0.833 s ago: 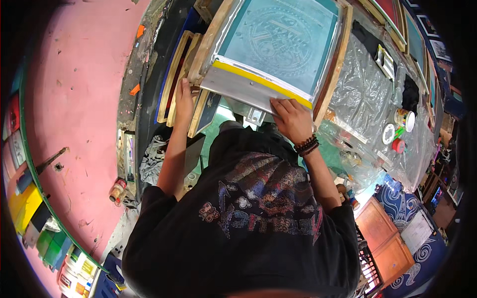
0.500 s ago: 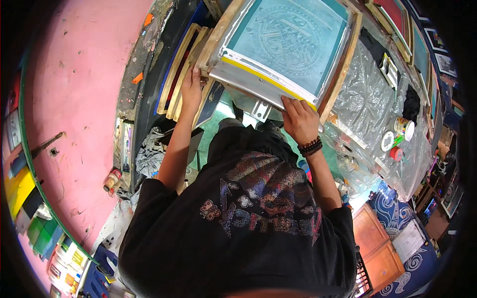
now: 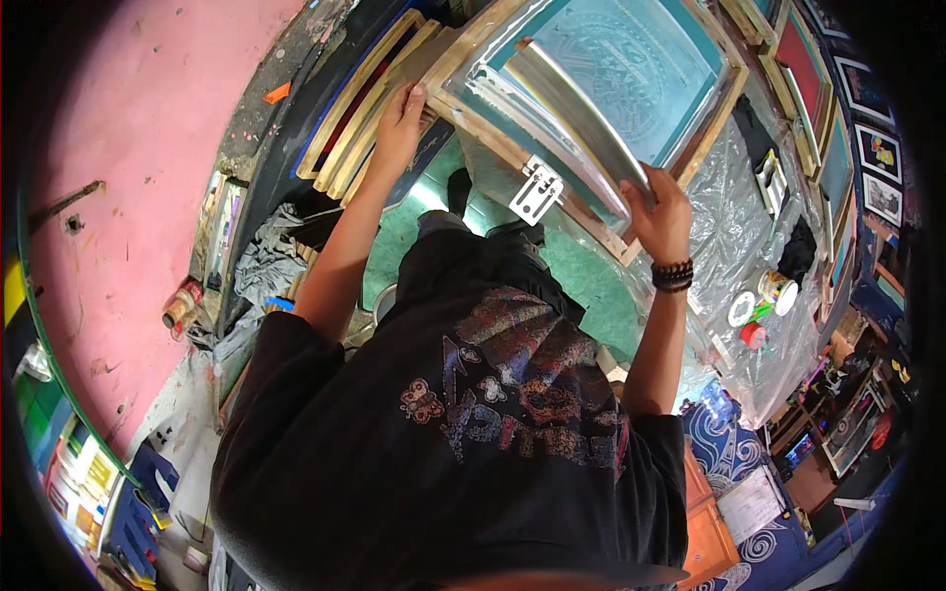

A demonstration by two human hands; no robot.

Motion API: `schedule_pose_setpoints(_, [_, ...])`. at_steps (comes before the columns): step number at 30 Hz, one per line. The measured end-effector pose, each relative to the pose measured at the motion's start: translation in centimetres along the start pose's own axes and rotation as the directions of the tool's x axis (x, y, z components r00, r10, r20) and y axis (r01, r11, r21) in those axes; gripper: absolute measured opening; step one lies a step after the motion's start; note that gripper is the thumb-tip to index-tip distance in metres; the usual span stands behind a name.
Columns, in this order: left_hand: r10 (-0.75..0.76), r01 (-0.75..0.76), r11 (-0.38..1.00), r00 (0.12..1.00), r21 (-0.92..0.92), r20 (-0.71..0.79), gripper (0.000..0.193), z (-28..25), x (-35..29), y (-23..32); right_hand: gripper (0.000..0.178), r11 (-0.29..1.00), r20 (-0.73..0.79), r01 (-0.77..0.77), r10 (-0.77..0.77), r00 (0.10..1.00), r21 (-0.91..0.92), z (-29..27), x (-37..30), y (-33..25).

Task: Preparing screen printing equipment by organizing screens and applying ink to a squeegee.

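Pink surface (image 3: 148,148) fills the upper left of the frame, clear plastic (image 3: 714,212) the right. At top centre, a metal squeegee (image 3: 581,115) slants over a teal screen (image 3: 655,74). The right grip (image 3: 662,217) is closed round the squeegee's lower end; the left grip (image 3: 399,126) holds the screen's left corner. Stiff and probably light, the squeegee may be slick, so best held along its back edge
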State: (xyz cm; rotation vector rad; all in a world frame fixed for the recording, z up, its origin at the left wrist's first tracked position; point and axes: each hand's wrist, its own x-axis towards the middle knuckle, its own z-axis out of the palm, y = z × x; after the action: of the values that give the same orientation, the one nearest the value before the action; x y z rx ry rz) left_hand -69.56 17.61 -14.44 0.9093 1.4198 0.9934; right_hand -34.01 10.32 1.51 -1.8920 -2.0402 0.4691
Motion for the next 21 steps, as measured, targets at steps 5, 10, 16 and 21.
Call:
schedule_pose_setpoints(5, [-0.046,0.046,0.999,0.999,0.014,0.017,0.062,0.0,-0.2,0.2,0.029,1.0,0.013,0.0,0.0,1.0,-0.017,0.9,1.2,0.8])
schedule_pose_setpoints(10, [-0.048,0.048,0.999,0.998,0.008,0.028,0.063,-0.1,-0.4,0.1,0.029,1.0,0.034,-0.005,0.005,0.999,-0.011,1.4,1.9,1.0])
schedule_pose_setpoints(16, [-0.06,0.063,0.996,0.997,-0.068,0.042,0.06,0.1,-0.4,0.3,0.029,0.999,0.065,0.046,-0.046,0.997,-0.002,1.3,2.8,2.0])
schedule_pose_setpoints(21, [-0.072,0.074,0.996,0.996,-0.046,0.048,0.06,0.1,-0.5,0.6,0.03,1.0,0.062,-0.006,0.006,0.998,-0.002,1.7,2.2,2.2])
